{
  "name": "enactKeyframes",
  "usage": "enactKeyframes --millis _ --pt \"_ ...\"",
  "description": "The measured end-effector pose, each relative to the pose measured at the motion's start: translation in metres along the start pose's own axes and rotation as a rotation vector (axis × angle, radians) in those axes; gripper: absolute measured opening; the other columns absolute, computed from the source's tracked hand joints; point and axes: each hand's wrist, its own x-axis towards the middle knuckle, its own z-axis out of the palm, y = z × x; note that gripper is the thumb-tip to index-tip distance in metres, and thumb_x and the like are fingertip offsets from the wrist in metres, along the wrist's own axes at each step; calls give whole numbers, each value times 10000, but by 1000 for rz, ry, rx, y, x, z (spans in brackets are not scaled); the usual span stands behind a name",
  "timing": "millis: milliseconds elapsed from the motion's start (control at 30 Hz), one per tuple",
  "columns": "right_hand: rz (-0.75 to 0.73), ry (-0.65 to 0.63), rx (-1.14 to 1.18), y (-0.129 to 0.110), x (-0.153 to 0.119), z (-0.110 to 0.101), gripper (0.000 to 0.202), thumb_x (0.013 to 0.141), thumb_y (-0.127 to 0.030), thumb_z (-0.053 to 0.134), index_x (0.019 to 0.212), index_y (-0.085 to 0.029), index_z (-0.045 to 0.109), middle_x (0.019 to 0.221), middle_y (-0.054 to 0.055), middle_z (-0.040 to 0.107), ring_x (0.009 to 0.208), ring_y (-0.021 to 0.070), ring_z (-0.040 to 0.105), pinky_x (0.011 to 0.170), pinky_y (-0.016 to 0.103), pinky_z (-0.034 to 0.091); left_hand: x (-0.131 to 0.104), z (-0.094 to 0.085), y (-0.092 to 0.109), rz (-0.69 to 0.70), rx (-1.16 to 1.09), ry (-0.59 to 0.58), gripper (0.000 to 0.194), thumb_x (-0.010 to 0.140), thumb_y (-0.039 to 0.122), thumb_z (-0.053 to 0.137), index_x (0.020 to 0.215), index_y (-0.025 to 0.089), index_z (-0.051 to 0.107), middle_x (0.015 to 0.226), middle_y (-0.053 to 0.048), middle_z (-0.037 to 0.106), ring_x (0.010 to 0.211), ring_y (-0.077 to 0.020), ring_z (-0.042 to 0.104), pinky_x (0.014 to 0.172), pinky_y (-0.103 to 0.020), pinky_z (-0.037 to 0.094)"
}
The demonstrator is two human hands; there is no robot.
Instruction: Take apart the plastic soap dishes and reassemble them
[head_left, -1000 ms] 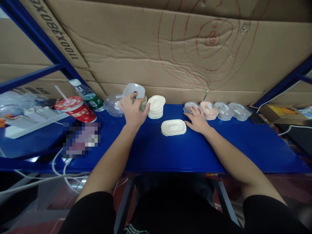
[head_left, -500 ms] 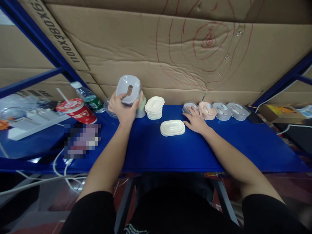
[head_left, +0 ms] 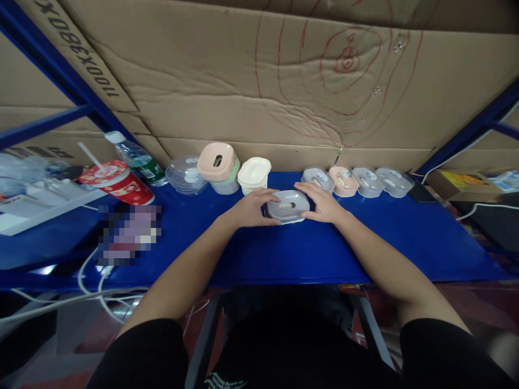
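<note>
A grey plastic cover with an oblong slot sits over a cream oval tray, of which only the lower rim shows. My left hand grips the cover's left end, thumb in front and fingers on top. At the other end, my right hand holds its right side between thumb and fingers. Behind my left hand stands a stack of cream trays. Left of that is a pile of slotted covers, with a peach cover on top and green and grey ones below.
Along the back right runs a row of closed grey and peach boxes with clear lids. Clear lids lie at the back left, near a water bottle and a red cup with a straw. A cardboard wall closes off the back.
My left hand has brought the grey cover from the pile, right and down, onto the cream tray. My right hand has moved from the box row to the cover. The peach cover now shows.
</note>
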Motion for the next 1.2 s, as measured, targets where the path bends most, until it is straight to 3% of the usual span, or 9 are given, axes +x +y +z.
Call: enactKeyframes --millis 100,200,400,633,900,1000,1067,1133,1200 --pt "53 -174 -16 -5 4 6 983 886 -862 661 1627 -231 522 1610 189 606 1461 405 605 1216 634 497 0 2 -1 -86 -29 -105 646 790 606 892 1294 221 769 1520 -166 650 1364 -336 658 1192 -522 503" --pt "143 -238 -38 -9 6 8 989 890 -807 712 1664 -235 481 1648 171 574 1493 392 580 1240 600 487 -1 0 2 -139 -16 -141 637 785 587 893 1308 240 782 1517 -151 658 1375 -346 648 1220 -528 475" --pt "159 -239 -16 -11 5 6 1048 869 -810 735 1692 -234 438 1644 174 573 1494 402 577 1229 600 498 -2 0 0 -186 -82 -142 631 783 531 894 1339 259 772 1569 -149 623 1405 -340 635 1230 -518 461" --pt "144 -239 -15 -8 3 9 1104 837 -889 694 1664 -191 474 1573 210 610 1420 403 629 1190 579 532 0 1 -16 -258 -297 -165 653 705 450 952 1303 238 794 1375 -121 745 1256 -299 711 1119 -463 534" --pt "155 -260 -36 -9 2 11 1139 793 -959 656 1659 -239 491 1529 189 622 1373 404 650 1176 585 544 -2 -3 -19 -251 -201 -218 544 705 399 972 1217 268 841 1609 -159 596 1496 -376 565 1234 -575 437" --pt "147 -257 -28 -8 2 11 1141 787 -948 676 1648 -218 507 1496 203 642 1347 411 662 1155 589 555 -3 -9 -9 -190 -87 -105 575 714 473 967 1228 258 823 1568 -176 625 1442 -372 606 1181 -563 490" --pt "134 -258 -22 -7 2 11 1129 797 -925 694 1651 -213 500 1492 208 654 1349 421 660 1145 608 553 -3 -17 -5 -145 -29 60 387 832 522 868 1090 237 821 1301 -146 767 1174 -291 736 1044 -470 576" --pt "123 -260 -23 -5 2 11 1111 812 -903 703 1661 -220 486 1511 208 653 1364 429 652 1148 628 542 -5 -30 -7 -185 79 337 302 952 517 720 856 232 752 914 -71 768 854 -216 722 885 -399 597" --pt "125 -256 -27 -4 2 11 1091 831 -885 703 1669 -226 475 1540 205 643 1385 430 642 1158 632 534 -11 -49 -16 -313 231 714 351 994 483 631 747 234 640 772 -43 677 779 -211 674 856 -398 580"
